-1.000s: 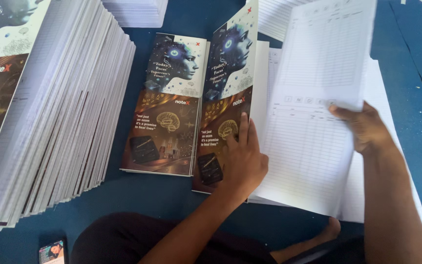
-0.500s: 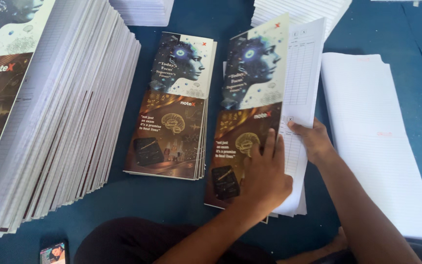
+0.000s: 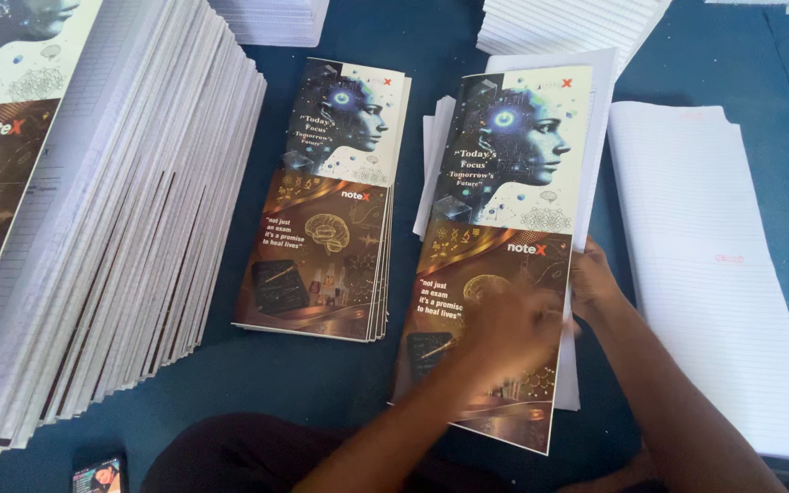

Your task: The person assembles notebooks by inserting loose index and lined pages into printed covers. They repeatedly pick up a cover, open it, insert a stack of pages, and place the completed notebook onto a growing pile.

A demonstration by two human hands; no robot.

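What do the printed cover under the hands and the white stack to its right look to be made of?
The printed cover looks like thin coated card or paper with a somewhat glossy finish: light sheen shows on its dark lower half, though that is not certain. The left hand lies flat on it; the right hand is at its right edge. The white stack looks like plain matte ruled paper: faint lines, no shine.

Pretty bright, soft daylight, barely any hard shadows. Motion blur on the left hand [image 3: 513,324]; sharp everywhere around it, no glare.
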